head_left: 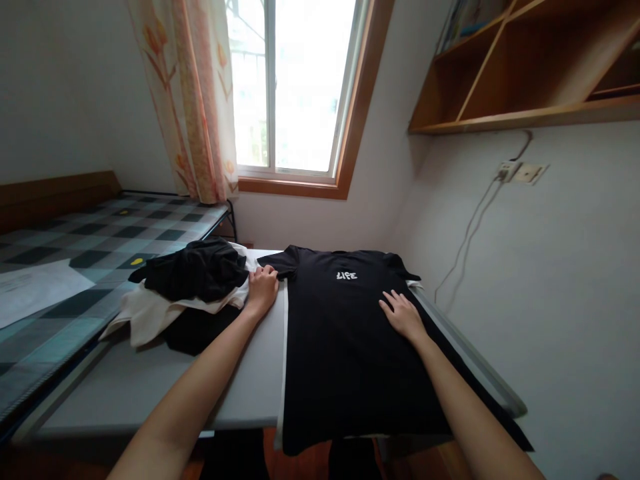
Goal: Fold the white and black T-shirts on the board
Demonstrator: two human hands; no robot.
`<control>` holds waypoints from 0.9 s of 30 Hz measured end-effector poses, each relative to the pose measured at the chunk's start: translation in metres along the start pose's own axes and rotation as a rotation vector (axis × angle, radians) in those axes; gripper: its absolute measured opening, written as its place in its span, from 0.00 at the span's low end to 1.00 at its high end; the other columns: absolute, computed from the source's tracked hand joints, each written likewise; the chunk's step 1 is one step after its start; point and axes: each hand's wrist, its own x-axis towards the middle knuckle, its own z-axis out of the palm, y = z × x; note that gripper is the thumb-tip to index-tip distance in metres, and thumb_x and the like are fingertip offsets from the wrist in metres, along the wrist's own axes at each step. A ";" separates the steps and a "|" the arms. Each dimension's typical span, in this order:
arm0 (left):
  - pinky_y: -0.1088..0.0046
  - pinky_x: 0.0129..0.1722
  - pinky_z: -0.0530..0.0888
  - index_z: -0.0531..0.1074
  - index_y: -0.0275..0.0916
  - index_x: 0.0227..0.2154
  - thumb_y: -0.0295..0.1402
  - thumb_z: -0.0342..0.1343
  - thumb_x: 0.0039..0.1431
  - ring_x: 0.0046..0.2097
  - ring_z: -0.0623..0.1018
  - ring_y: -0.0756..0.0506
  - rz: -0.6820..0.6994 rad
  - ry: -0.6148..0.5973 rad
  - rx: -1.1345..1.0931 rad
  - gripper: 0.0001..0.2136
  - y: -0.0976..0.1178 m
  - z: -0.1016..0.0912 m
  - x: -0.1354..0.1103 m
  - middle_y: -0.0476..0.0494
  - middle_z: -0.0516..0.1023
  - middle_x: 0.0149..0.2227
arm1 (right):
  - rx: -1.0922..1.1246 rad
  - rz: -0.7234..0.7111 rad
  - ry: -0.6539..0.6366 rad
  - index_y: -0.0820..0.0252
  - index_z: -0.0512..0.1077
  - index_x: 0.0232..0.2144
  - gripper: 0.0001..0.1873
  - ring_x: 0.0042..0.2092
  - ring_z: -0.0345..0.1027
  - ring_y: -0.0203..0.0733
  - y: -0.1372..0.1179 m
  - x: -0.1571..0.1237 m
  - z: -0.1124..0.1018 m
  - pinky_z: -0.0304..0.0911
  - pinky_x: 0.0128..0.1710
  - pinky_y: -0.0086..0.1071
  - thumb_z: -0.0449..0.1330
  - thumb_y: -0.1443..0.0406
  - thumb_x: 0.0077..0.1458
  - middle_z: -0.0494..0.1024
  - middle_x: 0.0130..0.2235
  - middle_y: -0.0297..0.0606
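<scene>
Left hand by the sleeve, right hand flat on a black T-shirt

From where I stand, the shirt lies spread across a pale table, its collar toward the window and its hem drooping over the near edge. White lettering sits below the neckline. The right hand rests palm down on the body of the shirt, its fingers straight and slightly parted, with nothing in its grasp. The left has its fingers bent at the outer end of the sleeve on the person's left (whether cloth is pinched beneath them, I cannot tell).

Just beside that hand, on the left part of the table, sits a rumpled heap of clothes: a black garment on top, a cream one spilling out below it. Further left is a bed with a checked cover, bearing a sheet of paper. Beyond it, a flowered curtain hangs beside the window; a wooden shelf juts from the right-hand wall.
</scene>
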 end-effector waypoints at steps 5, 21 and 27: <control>0.62 0.46 0.70 0.77 0.39 0.43 0.28 0.45 0.62 0.45 0.72 0.38 -0.075 0.104 -0.116 0.15 -0.015 0.002 0.006 0.38 0.75 0.42 | 0.011 0.038 0.011 0.61 0.62 0.62 0.29 0.66 0.49 0.54 -0.004 0.003 0.000 0.47 0.63 0.44 0.46 0.54 0.64 0.59 0.65 0.46; 0.57 0.58 0.60 0.66 0.43 0.57 0.40 0.46 0.65 0.59 0.69 0.41 0.184 -0.171 -0.161 0.20 0.006 0.008 -0.006 0.39 0.71 0.57 | 0.107 -0.020 -0.080 0.55 0.57 0.65 0.32 0.68 0.42 0.53 -0.128 0.051 0.004 0.39 0.64 0.47 0.44 0.50 0.64 0.52 0.68 0.44; 0.56 0.59 0.60 0.64 0.40 0.59 0.37 0.48 0.64 0.57 0.71 0.40 0.126 -0.171 -0.192 0.21 0.011 0.004 -0.008 0.37 0.72 0.56 | 0.094 -0.069 -0.116 0.56 0.55 0.66 0.32 0.68 0.41 0.51 -0.119 0.047 0.008 0.39 0.65 0.46 0.43 0.51 0.64 0.51 0.68 0.44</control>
